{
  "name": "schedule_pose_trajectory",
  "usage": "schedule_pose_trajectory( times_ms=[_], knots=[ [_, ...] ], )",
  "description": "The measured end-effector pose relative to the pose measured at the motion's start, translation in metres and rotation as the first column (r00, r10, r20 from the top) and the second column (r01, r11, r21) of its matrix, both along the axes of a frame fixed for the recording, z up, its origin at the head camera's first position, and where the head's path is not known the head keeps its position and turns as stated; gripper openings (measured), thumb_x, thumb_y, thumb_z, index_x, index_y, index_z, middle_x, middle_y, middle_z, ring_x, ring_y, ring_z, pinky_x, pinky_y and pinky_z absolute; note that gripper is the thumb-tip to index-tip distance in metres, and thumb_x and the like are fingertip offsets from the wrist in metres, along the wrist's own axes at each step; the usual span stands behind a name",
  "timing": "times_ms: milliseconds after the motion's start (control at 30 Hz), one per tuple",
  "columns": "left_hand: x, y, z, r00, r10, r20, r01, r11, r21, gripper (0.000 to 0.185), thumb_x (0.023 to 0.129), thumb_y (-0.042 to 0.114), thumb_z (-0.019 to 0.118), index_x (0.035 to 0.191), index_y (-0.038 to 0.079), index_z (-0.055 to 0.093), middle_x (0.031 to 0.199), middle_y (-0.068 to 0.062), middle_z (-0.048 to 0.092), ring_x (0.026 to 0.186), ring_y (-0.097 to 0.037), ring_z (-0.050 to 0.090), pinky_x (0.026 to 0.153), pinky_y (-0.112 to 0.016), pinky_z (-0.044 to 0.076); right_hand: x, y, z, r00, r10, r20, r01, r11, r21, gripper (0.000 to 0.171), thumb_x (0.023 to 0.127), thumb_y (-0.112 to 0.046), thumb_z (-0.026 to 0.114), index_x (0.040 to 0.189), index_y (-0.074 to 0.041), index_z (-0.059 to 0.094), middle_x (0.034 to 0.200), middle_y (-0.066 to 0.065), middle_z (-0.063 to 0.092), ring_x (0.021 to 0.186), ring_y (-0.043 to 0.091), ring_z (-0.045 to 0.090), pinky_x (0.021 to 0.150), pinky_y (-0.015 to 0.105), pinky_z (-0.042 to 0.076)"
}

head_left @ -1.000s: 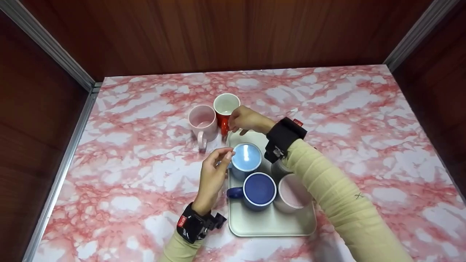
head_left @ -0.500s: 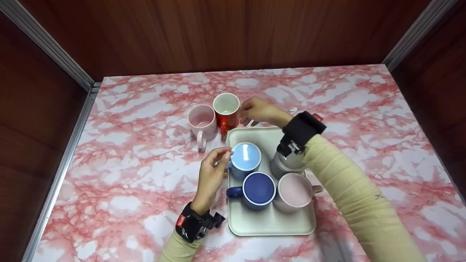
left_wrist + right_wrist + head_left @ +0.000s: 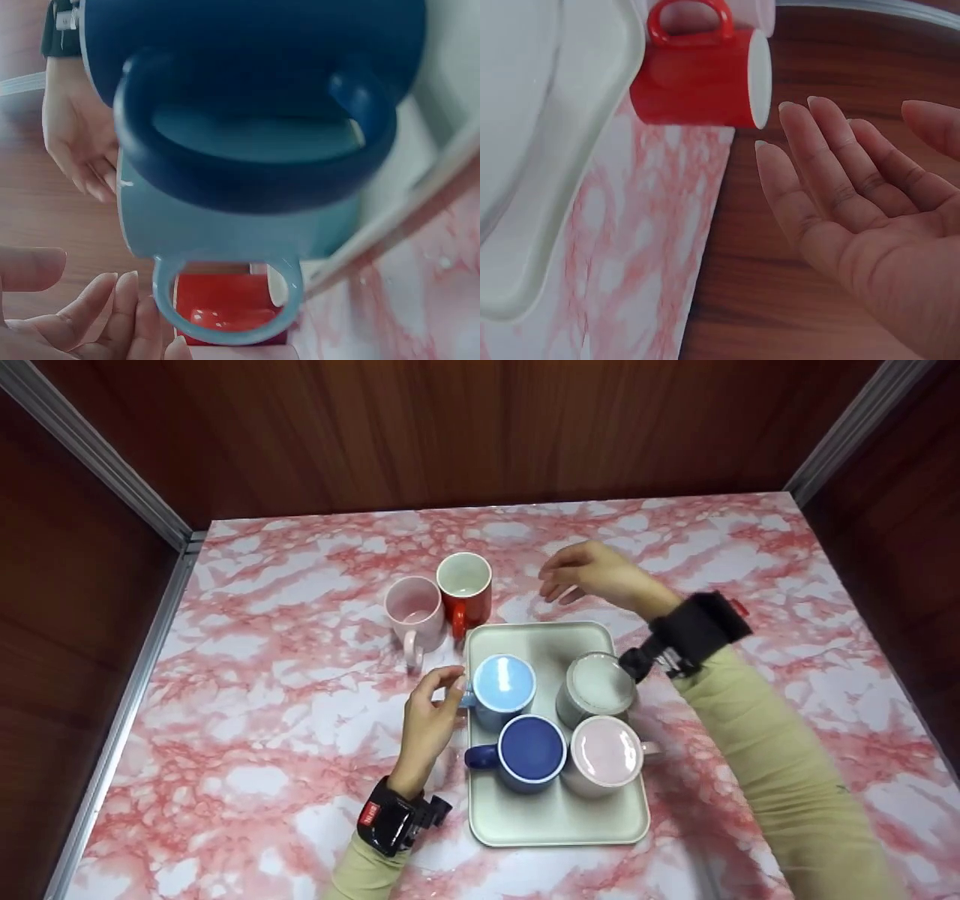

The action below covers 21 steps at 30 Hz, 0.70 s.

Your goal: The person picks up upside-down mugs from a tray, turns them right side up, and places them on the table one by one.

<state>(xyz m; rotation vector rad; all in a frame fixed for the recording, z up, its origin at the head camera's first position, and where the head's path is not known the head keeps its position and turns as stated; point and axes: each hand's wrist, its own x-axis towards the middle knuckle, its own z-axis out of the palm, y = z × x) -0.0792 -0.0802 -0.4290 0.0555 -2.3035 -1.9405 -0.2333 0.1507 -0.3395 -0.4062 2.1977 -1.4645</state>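
Pink-marbled tabletop (image 3: 262,780) holding pale rectangular tray (image 3: 555,821). Left hand (image 3: 427,726) hanging kinda loose beside tray's glossy light-blue round mug (image 3: 504,686), right hand (image 3: 606,577) floating relaxed beyond tray's far edge.

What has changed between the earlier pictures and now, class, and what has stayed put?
The right hand has moved right, away from the red mug; its sleeve no longer covers part of the pink mug on the tray. The left hand has eased slightly left beside the light blue mug. All six mugs and the tray stay put.
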Motion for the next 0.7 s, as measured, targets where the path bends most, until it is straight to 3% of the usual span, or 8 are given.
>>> schedule_pose_trajectory(
  times_ms=[133, 400, 533, 700],
  knots=[
    [-0.002, -0.003, -0.005, 0.999, 0.028, -0.038, -0.032, 0.994, -0.103, 0.022, 0.088, 0.011, 0.058, 0.106, -0.001, 0.062, 0.101, -0.014, 0.062, 0.097, -0.024, 0.056, 0.081, -0.044, 0.042, 0.007, 0.02, -0.001, 1.0, -0.007, -0.024, 0.005, 0.998, -0.058, 0.022, 0.092, -0.006, 0.05, 0.107, 0.009, 0.057, 0.088, 0.016, 0.066, 0.081, 0.021, 0.064, 0.074, 0.036, 0.052],
    [-0.007, -0.01, -0.016, 1.0, -0.014, -0.004, 0.013, 0.979, -0.203, 0.023, 0.087, 0.009, 0.058, 0.107, -0.002, 0.061, 0.106, -0.017, 0.061, 0.104, -0.03, 0.053, 0.084, -0.052, 0.041, 0.024, 0.051, -0.007, 0.997, -0.046, -0.063, 0.037, 0.991, -0.13, 0.021, 0.092, -0.006, 0.05, 0.105, 0.009, 0.057, 0.09, 0.012, 0.066, 0.085, 0.019, 0.064, 0.075, 0.031, 0.051],
    [-0.009, -0.013, -0.023, 0.999, -0.048, 0.024, 0.052, 0.975, -0.216, 0.023, 0.087, 0.009, 0.058, 0.108, -0.001, 0.061, 0.108, -0.017, 0.061, 0.104, -0.03, 0.053, 0.082, -0.046, 0.043, 0.035, 0.062, -0.01, 0.989, -0.097, -0.116, 0.082, 0.989, -0.126, 0.023, 0.092, -0.009, 0.053, 0.106, 0.009, 0.057, 0.091, 0.011, 0.067, 0.085, 0.017, 0.064, 0.076, 0.03, 0.051],
    [-0.011, -0.014, -0.029, 0.993, -0.097, 0.069, 0.107, 0.981, -0.165, 0.026, 0.089, 0.011, 0.058, 0.111, -0.001, 0.059, 0.109, -0.02, 0.058, 0.086, -0.033, 0.06, 0.069, -0.038, 0.051, 0.05, 0.074, -0.016, 0.977, -0.138, -0.162, 0.112, 0.98, -0.163, 0.025, 0.092, -0.007, 0.053, 0.106, 0.014, 0.055, 0.089, 0.011, 0.066, 0.083, 0.017, 0.064, 0.075, 0.031, 0.051]
  ],
)
